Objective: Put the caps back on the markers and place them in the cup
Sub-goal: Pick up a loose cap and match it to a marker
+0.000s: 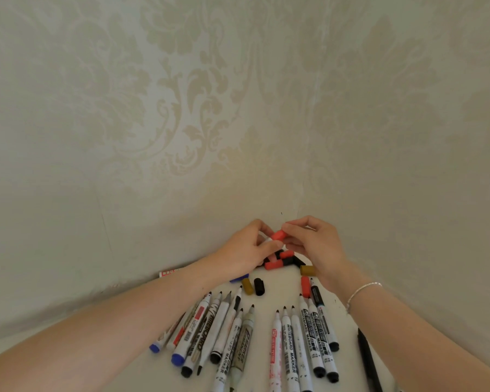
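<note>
Your left hand [245, 247] and right hand [313, 244] met above the cap pile [283, 260], both pinching one red cap [278, 235] — fingers curled round it, nothing else in either grip that I could make out. The uncapped markers [292, 343] lay on the worktop [266, 295] nearer you, tips toward the caps — the left hand perhaps nearer. No cup showed.

Ahead of you a pale cream wall [238, 94] with faint damask scrollwork, two wallpapered faces meeting in a corner [300, 199], soft even light, a white worktop [269, 299] tucked in below, wallpaper scuffed low left
</note>
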{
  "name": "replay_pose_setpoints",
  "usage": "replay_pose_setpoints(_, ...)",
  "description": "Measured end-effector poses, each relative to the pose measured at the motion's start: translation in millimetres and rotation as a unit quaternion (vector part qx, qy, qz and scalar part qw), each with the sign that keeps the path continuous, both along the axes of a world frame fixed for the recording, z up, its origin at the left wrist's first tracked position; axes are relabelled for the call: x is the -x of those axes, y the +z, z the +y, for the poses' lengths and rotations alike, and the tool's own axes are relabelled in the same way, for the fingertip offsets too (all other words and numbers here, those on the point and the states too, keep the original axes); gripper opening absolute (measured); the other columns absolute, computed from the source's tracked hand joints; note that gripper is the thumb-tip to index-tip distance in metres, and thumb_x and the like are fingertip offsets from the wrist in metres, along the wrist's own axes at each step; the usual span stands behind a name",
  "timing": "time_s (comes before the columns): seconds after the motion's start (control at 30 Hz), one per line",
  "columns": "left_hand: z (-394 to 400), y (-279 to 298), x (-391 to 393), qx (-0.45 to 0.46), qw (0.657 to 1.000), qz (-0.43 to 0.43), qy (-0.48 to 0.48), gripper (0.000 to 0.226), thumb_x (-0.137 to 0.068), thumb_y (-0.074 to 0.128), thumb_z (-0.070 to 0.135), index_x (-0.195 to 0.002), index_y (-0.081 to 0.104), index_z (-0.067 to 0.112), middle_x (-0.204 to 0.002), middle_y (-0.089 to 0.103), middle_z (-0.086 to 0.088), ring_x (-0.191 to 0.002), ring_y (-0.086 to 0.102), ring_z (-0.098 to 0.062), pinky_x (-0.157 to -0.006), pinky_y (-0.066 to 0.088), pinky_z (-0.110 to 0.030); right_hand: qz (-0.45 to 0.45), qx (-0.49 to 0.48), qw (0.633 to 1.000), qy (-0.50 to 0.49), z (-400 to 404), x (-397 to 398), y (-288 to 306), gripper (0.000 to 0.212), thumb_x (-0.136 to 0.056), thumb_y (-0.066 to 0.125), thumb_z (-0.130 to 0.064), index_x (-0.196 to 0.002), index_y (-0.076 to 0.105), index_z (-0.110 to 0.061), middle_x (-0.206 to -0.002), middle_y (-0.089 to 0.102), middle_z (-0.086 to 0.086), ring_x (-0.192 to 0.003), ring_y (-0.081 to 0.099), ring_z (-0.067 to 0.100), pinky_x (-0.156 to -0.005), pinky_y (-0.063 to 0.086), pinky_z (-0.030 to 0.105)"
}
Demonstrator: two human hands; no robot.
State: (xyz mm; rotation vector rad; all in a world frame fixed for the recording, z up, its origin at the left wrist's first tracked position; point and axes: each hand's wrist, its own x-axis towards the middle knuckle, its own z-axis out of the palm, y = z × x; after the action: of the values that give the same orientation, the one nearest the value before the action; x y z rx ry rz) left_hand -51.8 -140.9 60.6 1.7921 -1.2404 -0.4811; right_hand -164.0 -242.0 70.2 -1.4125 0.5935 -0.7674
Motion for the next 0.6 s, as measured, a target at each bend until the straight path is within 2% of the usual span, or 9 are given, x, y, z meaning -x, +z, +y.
replay_pose_setpoints(0.07,-1.5,1.6,-0.4,0.007,1.0,-0.002,0.001,0.022,-0.097,0.055,0.027,-0.111,0.048,0.013,-0.077,0.066,0.0,-0.037,0.042,0.003,-0.043,0.031,-0.016,0.004,0.009,1.0,-0.012,0.3,-1.3,-0.3,0.008,-0.086,0.067,-0.004,-0.091,0.064,0.001,-0.087,0.072,0.021,-0.075,0.068,0.025,-0.078,0.057,0.032)
replay_pose_setpoints(0.27,-2.5,3.0,1.7,-0.002,0.999,-0.054,0.0,0.018,-0.098,0.052,0.028,-0.111,0.052,0.016,-0.08,0.068,0.004,-0.041,0.047,0.007,-0.047,0.034,-0.015,0.027,0.023,0.999,0.001,-4.1,-0.8,1.3,0.011,-0.085,0.068,-0.006,-0.091,0.064,0.002,-0.085,0.072,0.021,-0.07,0.068,0.024,-0.073,0.058,0.031)
replay_pose_setpoints(0.33,-2.3,0.2,1.9,-0.04,0.994,-0.098,0.001,0.019,-0.1,0.049,0.032,-0.11,0.053,0.016,-0.082,0.07,0.004,-0.043,0.048,0.008,-0.047,0.033,-0.011,0.049,0.034,0.998,0.006,-6.3,0.3,0.1,0.011,-0.085,0.068,-0.005,-0.089,0.064,0.003,-0.083,0.071,0.022,-0.065,0.067,0.022,-0.071,0.058,0.031)
replay_pose_setpoints(0.43,1.0,-4.7,-2.0,-0.116,0.983,-0.139,-0.008,0.018,-0.102,0.044,0.031,-0.102,0.053,0.016,-0.093,0.073,-0.002,-0.042,0.043,0.003,-0.044,0.032,-0.012,0.057,0.041,0.996,-0.048,-17.7,5.5,-7.8,0.005,-0.087,0.066,-0.004,-0.084,0.063,-0.001,-0.073,0.07,0.016,-0.055,0.063,0.014,-0.058,0.054,0.022)
replay_pose_setpoints(0.5,6.3,-7.2,-8.6,-0.167,0.975,-0.145,-0.005,0.018,-0.102,0.041,0.027,-0.101,0.054,0.013,-0.099,0.072,-0.003,-0.049,0.045,0.002,-0.045,0.034,-0.014,0.132,0.074,0.986,-0.076,-29.9,10.6,-20.0,0.004,-0.087,0.065,-0.006,-0.084,0.063,-0.003,-0.069,0.07,0.012,-0.056,0.06,0.015,-0.061,0.053,0.026)
replay_pose_setpoints(0.6,9.1,-12.9,-18.7,-0.19,0.971,-0.144,0.014,0.022,-0.101,0.04,0.021,-0.105,0.057,0.008,-0.099,0.069,-0.006,-0.064,0.052,-0.007,-0.055,0.038,-0.022,0.267,0.137,0.954,-0.006,-33.0,11.8,-40.6,0.005,-0.086,0.066,-0.01,-0.083,0.067,-0.006,-0.067,0.072,0.011,-0.055,0.06,0.017,-0.07,0.057,0.037)
